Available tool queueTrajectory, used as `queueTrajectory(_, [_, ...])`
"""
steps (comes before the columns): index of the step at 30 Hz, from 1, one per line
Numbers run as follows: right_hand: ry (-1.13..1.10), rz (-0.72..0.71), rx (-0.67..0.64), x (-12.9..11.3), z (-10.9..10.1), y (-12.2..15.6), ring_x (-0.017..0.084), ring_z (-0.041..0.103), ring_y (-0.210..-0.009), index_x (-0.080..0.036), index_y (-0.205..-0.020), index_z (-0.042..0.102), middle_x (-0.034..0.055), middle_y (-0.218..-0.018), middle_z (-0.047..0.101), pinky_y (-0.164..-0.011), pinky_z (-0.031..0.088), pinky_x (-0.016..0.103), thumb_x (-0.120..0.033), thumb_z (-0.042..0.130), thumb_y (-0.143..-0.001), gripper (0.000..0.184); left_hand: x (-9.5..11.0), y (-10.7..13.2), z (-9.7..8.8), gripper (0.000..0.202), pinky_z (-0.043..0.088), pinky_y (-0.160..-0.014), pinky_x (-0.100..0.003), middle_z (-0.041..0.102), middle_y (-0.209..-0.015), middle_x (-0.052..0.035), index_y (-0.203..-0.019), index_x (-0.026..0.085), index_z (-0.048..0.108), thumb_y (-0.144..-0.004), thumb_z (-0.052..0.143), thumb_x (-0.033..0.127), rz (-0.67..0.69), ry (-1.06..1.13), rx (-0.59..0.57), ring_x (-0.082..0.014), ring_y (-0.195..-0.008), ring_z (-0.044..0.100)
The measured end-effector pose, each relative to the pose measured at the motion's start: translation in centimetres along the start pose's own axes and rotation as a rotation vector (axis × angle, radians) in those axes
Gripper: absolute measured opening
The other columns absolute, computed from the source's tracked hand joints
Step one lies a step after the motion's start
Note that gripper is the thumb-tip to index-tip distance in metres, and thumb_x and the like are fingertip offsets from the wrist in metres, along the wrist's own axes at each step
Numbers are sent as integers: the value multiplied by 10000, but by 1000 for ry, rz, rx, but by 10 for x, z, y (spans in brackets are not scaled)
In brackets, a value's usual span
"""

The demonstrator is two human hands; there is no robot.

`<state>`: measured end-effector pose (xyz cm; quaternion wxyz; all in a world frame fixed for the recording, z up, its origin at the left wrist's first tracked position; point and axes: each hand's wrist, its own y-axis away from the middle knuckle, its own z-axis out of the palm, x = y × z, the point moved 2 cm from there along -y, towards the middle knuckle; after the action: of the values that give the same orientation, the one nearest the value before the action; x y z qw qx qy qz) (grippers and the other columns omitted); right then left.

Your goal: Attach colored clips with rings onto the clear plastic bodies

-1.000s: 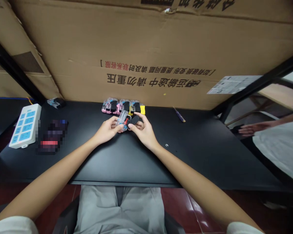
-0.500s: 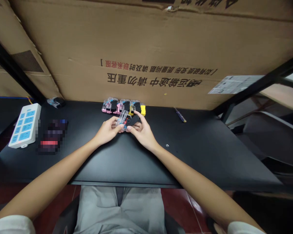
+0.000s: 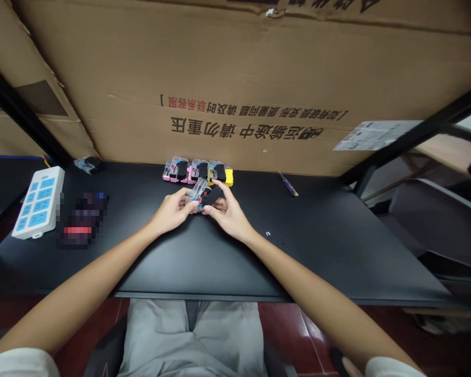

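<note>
Both my hands meet over the middle of a black table (image 3: 322,246). My left hand (image 3: 172,209) is closed on a small clear plastic cartridge (image 3: 197,191) with a red spot. My right hand (image 3: 226,212) pinches a black clip-like part (image 3: 211,195) that sits against the cartridge's right end. Just behind my hands, a row of similar cartridges (image 3: 198,170) in pink, clear, black and yellow lines the foot of a big cardboard box (image 3: 259,78).
A white power strip (image 3: 37,208) lies at the far left, with a blurred dark object (image 3: 82,220) beside it. One more cartridge (image 3: 87,165) sits at the back left. A small screwdriver (image 3: 289,185) and a tiny ring (image 3: 267,233) lie to the right.
My hands hold the cartridge in nearly the same spot; the black part has shifted slightly. Another person's arm and white sleeve at the right edge have left the view.
</note>
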<state>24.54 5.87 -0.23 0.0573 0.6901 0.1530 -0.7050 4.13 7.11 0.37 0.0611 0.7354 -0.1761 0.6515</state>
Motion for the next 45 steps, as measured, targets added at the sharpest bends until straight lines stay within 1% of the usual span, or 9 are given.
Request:
queueTrajectory(6, [12,-15,15,0,3,0,296,779,-926,-351,-1650,353,46,-1000,735,-967,673,591,-545,857,-875,945,1,-2,-3,389,668,-873,-377,817,-1033,-63,-1191,195,689,-925,777,466,28,-33,-26,-231,-881,807])
queueTrajectory(9, [-33,-5,14,-3,3,-1,290,775,-971,-389,-1642,351,42,-1052,732,-959,690,592,-538,862,-873,936,1,-3,-4,391,660,-859,-368,811,-1047,-75,-1200,183,690,-935,765,461,35,-22,-43,-215,-852,793])
queueTrajectory(12, [-67,13,14,-3,2,-1,274,776,-966,-394,-1639,355,25,-1029,725,-963,697,588,-510,874,-867,938,0,-3,-4,397,657,-857,-365,808,-1075,-88,-1213,173,691,-939,759,452,27,-5,-62,-208,-855,786])
queueTrajectory(23, [-47,30,32,-4,4,-1,300,808,-996,-374,-1646,373,40,-1043,774,-983,688,625,-509,852,-881,913,-2,-3,-3,397,667,-831,-367,806,-1013,-72,-1141,175,686,-901,807,468,-10,40,-9,-202,-816,789])
queueTrajectory(29, [-44,16,23,-6,6,2,303,787,-1059,-369,-1634,376,67,-1151,773,-975,697,585,-513,862,-879,910,-1,-5,-2,480,672,-833,-367,800,-953,-72,-1139,157,668,-873,846,515,-44,141,20,-200,-814,793])
queueTrajectory(33, [-33,-15,58,-4,8,2,305,770,-1055,-377,-1648,370,71,-1157,755,-957,703,590,-539,845,-892,908,0,-5,0,524,676,-856,-378,804,-995,-81,-1149,161,669,-852,872,541,-52,166,12,-204,-847,799])
queueTrajectory(36, [-38,-17,71,-4,8,1,298,770,-1005,-387,-1661,362,65,-1134,756,-930,711,590,-545,844,-891,923,-2,-6,1,518,678,-863,-388,804,-1001,-85,-1149,162,673,-860,874,541,-51,174,13,-209,-860,802])
queueTrajectory(41, [-58,-23,104,-5,7,0,303,766,-1055,-385,-1677,331,78,-1191,764,-892,726,550,-530,842,-900,941,-3,-5,2,491,684,-853,-393,801,-964,-86,-1122,151,665,-879,871,524,-57,196,29,-216,-851,808])
queueTrajectory(45, [-51,-37,86,2,6,-1,297,767,-1067,-367,-1679,314,88,-1215,766,-891,725,524,-532,844,-905,952,-4,-5,2,485,688,-840,-381,802,-962,-78,-1125,147,670,-874,874,509,-56,179,23,-204,-827,807])
